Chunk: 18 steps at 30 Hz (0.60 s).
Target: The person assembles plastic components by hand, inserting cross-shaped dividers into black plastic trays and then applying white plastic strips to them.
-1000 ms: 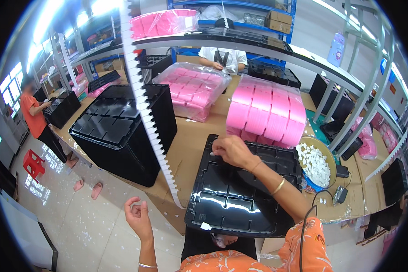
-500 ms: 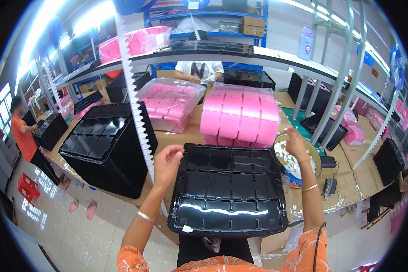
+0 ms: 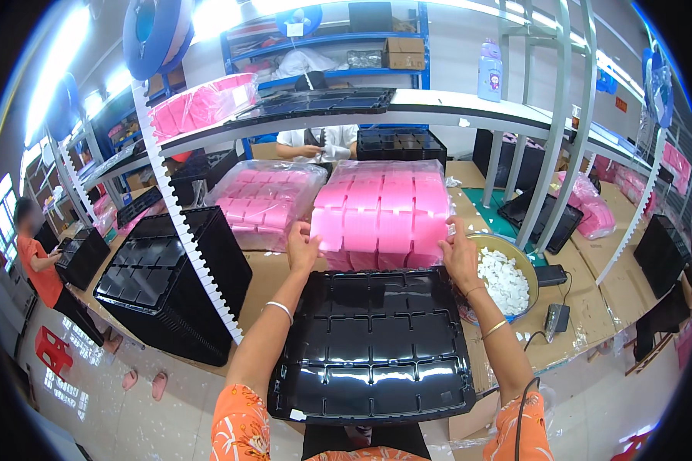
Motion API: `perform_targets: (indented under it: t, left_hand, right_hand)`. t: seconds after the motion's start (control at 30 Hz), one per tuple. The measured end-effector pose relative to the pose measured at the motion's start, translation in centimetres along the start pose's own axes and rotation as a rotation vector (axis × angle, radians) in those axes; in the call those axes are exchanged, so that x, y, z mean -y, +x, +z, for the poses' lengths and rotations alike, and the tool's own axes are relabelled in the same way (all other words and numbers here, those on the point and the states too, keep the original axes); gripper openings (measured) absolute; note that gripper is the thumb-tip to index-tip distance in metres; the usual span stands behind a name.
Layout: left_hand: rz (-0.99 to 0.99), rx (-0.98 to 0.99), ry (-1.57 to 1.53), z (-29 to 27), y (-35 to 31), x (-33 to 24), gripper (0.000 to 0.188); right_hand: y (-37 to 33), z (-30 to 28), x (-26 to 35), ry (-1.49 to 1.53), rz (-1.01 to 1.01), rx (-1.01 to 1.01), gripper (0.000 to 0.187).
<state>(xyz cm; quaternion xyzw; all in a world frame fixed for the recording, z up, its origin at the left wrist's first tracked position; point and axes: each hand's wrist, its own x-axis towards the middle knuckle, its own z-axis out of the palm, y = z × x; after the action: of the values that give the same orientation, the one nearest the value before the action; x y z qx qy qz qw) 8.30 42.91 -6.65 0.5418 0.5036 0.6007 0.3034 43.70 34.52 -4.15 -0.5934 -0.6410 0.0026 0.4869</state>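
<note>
The stack of pink slotted sheets lies on the cardboard-covered table, set back from the near edge, just beyond the black moulded tray in front of the person. The step in hand looks like taking hold of the upper pink layer by its two near corners: the left hand is at the stack's near left corner, thumb and fingers bent in against the edge, and the right hand is at the near right corner in much the same pose. The stack sits between the two hands, and both forearms reach past the sides of the tray to get there. The fingertips are small in this wide view, so I cannot tell whether either pinch is closed, or on how many sheets. As I judge it, the next move calls for an even grip at both corners, so that a thin, flexible layer parts cleanly without bending. The tray lies at the table's near edge, with a small white piece on its near left corner. Just beside the right hand, toward the table's right end, stands a round basin of loose white pieces. Left of the stack lies a plastic-wrapped pink bundle, and nearer the table's left side stands a tall stack of black trays. Toward the far edge sits a co-worker.
</note>
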Motion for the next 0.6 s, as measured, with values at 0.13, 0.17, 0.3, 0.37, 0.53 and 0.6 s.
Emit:
perform_targets:
  t: [0.13, 0.17, 0.3, 0.37, 0.53, 0.6]
  left_hand:
    - [0.105, -0.009, 0.062, -0.3, -0.7, -2.1, 0.009]
    - [0.103, -0.010, 0.061, -0.2, -0.9, -2.9, 0.009]
    - [0.272, -0.085, 0.445, -0.8, -0.7, -3.4, 0.016]
    - [0.435, -0.102, 0.648, -1.0, -0.5, -3.7, 0.020]
    - [0.513, -0.036, 0.931, -1.0, -0.7, -5.8, 0.027]
    - [0.462, -0.028, 0.926, -0.8, -0.8, -7.6, 0.028]
  right_hand:
    - [0.2, -0.2, 0.1, -0.046, -0.113, -0.052, 0.022]
    - [0.3, -0.3, 0.3, -0.044, -0.089, -0.054, 0.015]
    - [0.2, -0.2, 2.4, -0.088, 0.038, -0.065, 0.013]
    - [0.3, -0.1, 1.8, -0.162, -0.078, -0.139, 0.015]
    - [0.4, -1.2, 2.7, -0.330, -0.128, -0.059, 0.017]
    - [0.4, -1.8, 3.5, -0.352, -0.134, -0.034, 0.018]
